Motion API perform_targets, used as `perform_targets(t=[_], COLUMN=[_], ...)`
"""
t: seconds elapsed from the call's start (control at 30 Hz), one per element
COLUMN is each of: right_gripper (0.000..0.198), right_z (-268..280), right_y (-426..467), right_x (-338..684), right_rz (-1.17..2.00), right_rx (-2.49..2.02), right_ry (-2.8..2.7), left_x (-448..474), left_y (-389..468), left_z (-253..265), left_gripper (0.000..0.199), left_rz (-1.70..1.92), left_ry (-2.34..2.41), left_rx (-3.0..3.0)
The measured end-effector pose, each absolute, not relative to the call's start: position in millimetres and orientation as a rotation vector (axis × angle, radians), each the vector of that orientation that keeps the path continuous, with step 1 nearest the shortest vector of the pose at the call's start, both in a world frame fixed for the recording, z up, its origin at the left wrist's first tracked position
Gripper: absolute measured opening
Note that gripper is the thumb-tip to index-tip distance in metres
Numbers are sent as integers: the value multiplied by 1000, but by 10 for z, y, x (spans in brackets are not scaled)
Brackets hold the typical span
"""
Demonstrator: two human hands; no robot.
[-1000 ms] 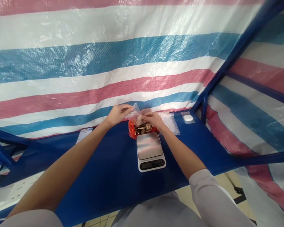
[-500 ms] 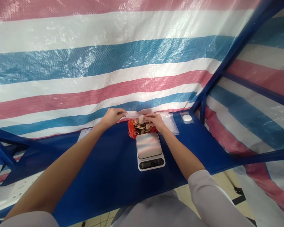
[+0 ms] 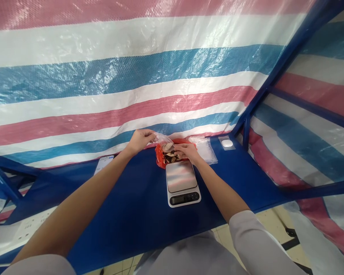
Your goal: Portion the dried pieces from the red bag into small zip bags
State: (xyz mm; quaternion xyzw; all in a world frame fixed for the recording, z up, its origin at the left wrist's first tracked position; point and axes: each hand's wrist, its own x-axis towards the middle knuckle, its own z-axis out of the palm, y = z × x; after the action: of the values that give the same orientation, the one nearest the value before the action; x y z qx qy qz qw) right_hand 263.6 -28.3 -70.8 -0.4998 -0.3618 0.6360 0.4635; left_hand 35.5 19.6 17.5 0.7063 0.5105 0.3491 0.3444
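My left hand pinches the edge of a clear plastic bag. A pale slice shows at the bag's right end, inside or behind the film; I cannot tell which. My right hand reaches over a red plastic bag from the right. Its fingers are stretched and a little apart, with the tips down among brown dried slices, which look like dried mushroom. The fingertips are partly hidden there. Right in front of the red bag stands a kitchen scale, its plate bare.
Flat clear bags lie right of the red bag. Farther right is a round white object on a small clear packet. A phone lies behind my left forearm. A white power strip is at the left. Striped sheeting hangs behind the blue table.
My right hand has left the pale slice at the clear bag and dipped into the dried slices. My left hand has shifted slightly right, still pinching the bag, which now tilts down to the right.
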Motion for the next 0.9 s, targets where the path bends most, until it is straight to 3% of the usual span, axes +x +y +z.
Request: perform_targets(t=[0.13,0.37,0.53,0.9], right_gripper=[28,18,12,10], right_z=[-710,-687,-666,-619], right_y=[-254,-216,-200,-155], right_x=[2606,2718,2727,2618], right_rz=[1598,1566,1541,1476], right_rx=[-1211,-1157,-1209,-1192], right_ry=[-877,-798,-804,-914], left_x=[403,284,298,457], left_y=[188,245,181,141], left_z=[203,296,375,306], left_gripper=[26,30,43,51], left_rz=[895,701,592,809], left_ry=[1298,1303,1186,1114], left_rx=[1831,2075,2327,2412])
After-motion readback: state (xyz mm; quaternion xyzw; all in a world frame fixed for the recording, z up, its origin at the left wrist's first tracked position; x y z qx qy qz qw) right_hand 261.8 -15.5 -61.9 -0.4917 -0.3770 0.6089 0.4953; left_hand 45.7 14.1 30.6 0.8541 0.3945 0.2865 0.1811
